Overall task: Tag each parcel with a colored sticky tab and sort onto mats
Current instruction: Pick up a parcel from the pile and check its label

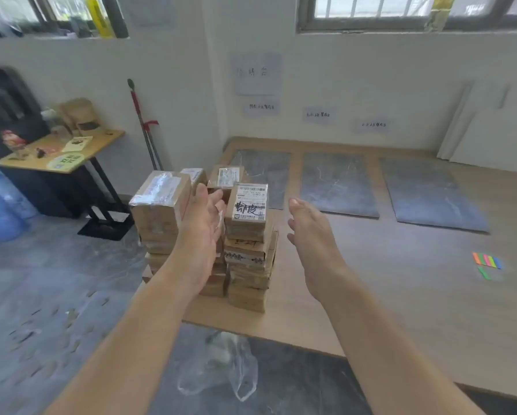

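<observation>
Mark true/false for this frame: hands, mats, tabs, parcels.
1. The left hand and right hand hold nothing. True.
2. A parcel lies on a mat. False: the parcels are stacked at a corner of the table, off the mats.
3. The sticky tabs lie on the table, right of both hands. True.
4. There are two mats. False: three, in a row.
5. The top parcel bears a label. True.

A: Parcels (245, 235)?
B: Brown taped cartons, stacked in columns, white labels up.
A: Mats (338, 184), tabs?
B: Three grey marbled mats, flat, in a row behind-right of stack. Coloured tab strip (487, 260) well right of stack; loose green tab (484, 273) beside it.
</observation>
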Motion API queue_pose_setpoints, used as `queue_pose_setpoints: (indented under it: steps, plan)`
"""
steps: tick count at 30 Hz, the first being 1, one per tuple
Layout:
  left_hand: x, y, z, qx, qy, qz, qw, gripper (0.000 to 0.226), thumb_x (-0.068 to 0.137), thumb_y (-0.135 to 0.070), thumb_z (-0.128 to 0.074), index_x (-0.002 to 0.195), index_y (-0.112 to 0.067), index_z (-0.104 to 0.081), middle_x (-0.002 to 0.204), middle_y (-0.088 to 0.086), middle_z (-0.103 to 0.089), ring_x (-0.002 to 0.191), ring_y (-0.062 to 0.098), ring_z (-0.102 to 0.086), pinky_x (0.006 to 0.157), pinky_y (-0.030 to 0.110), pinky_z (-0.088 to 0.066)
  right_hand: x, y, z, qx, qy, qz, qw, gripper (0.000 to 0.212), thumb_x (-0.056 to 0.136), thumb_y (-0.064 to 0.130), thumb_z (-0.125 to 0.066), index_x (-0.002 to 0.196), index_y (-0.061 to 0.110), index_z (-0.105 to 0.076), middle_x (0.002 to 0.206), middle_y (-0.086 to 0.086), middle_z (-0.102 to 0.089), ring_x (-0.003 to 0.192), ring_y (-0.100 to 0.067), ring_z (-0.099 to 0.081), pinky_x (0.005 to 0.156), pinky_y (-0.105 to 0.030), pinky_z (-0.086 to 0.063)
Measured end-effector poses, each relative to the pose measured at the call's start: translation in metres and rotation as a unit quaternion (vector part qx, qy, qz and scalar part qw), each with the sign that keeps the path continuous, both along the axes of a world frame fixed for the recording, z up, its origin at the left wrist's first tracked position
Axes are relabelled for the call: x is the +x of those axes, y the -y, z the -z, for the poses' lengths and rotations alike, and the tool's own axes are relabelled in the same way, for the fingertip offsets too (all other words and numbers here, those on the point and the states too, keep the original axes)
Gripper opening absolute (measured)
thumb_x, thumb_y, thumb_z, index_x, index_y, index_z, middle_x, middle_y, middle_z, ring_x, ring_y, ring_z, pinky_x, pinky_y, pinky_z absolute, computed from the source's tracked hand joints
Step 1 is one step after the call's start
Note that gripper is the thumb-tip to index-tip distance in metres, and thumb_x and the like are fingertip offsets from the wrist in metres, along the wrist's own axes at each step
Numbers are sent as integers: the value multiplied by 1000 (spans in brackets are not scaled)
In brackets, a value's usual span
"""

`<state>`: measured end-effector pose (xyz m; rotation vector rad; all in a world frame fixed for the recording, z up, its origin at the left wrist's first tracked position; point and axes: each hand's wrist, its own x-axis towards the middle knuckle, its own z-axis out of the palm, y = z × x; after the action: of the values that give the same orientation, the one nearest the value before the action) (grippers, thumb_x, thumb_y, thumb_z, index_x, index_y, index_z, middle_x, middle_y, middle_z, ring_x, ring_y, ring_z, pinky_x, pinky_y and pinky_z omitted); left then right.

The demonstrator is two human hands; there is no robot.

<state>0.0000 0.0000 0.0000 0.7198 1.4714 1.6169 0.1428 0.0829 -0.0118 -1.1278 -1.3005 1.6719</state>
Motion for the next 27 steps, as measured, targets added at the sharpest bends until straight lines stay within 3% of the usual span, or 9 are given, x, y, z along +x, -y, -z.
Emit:
queue_pose_setpoints:
  steps: [5, 7, 9, 11, 13, 16, 18, 24, 27]
  plan:
    - [-19, -42, 20, -15, 16, -10, 1000, 70, 99, -65, -24, 154, -22, -37, 153, -1, -47, 140, 12, -42, 111, 30, -30, -23, -44, 23, -15, 24, -43, 999, 35, 109, 37, -43, 143, 29, -49, 115, 25, -53, 119, -4, -50, 103, -25, -40]
    - [-29, -54, 32, -26, 10, -16, 999, 70, 99, -66, -24, 153, -23, -37, 151, -3, -48, 139, 12, -44, 116, 33, -28, -31, -56, 29, -25, 41, -57, 997, 15, 109, 36, -42, 114, 35, -56, 98, 33, -53, 101, 7, -56, 88, -16, -41]
    - [-38, -63, 40, -32, 13, -20, 999, 69, 100, -65, -23, 154, -23, -37, 150, -4, -49, 134, 9, -46, 113, 31, -28, -42, -62, 33, -39, 49, -64, 996, 26, 110, 33, -40, 91, 36, -56, 74, 38, -59, 75, 21, -58, 68, -7, -43]
    - [-46, -70, 48, -40, 16, -18, 999, 69, 101, -64, -22, 154, -23, -35, 146, -5, -52, 129, 7, -48, 112, 30, -29, -51, -65, 37, -46, 64, -61, 995, 32, 111, 28, -37, 85, 39, -52, 57, 41, -57, 59, 27, -53, 55, -1, -42]
    - [-49, -73, 53, -43, 19, -14, 999, 69, 101, -64, -23, 155, -24, -35, 147, -6, -52, 131, 7, -49, 111, 30, -33, -57, -67, 44, -42, 75, -58, 995, 32, 111, 28, -37, 86, 37, -56, 58, 38, -60, 61, 24, -56, 56, -2, -42]
    - [-58, -78, 60, -44, 27, -15, 999, 66, 100, -65, -27, 151, -25, -41, 145, -6, -56, 132, 9, -52, 112, 35, -36, -70, -73, 68, -35, 83, -56, 994, 32, 108, 33, -39, 103, 30, -70, 85, 25, -70, 76, 10, -62, 71, -15, -43]
    - [-63, -80, 62, -50, 24, -11, 998, 65, 100, -65, -27, 150, -25, -43, 141, -6, -59, 129, 10, -55, 114, 39, -37, -78, -71, 70, -35, 79, -47, 995, 34, 107, 33, -39, 110, 27, -72, 95, 23, -73, 78, 13, -63, 73, -17, -43]
    - [-64, -83, 54, -35, 15, 11, 999, 56, 102, -60, -25, 137, -27, -54, 123, -12, -70, 119, 6, -62, 105, 31, -44, -79, -66, 60, -24, 69, -17, 997, 32, 108, 31, -40, 104, 26, -71, 87, 24, -73, 70, 16, -62, 60, -6, -44]
    - [-60, -87, 46, -22, 2, 31, 999, 54, 103, -60, -24, 132, -28, -57, 120, -13, -71, 118, 7, -63, 107, 33, -43, -75, -65, 46, -18, 61, 8, 998, 31, 108, 29, -41, 101, 27, -71, 87, 25, -74, 77, 14, -64, 69, -11, -45]
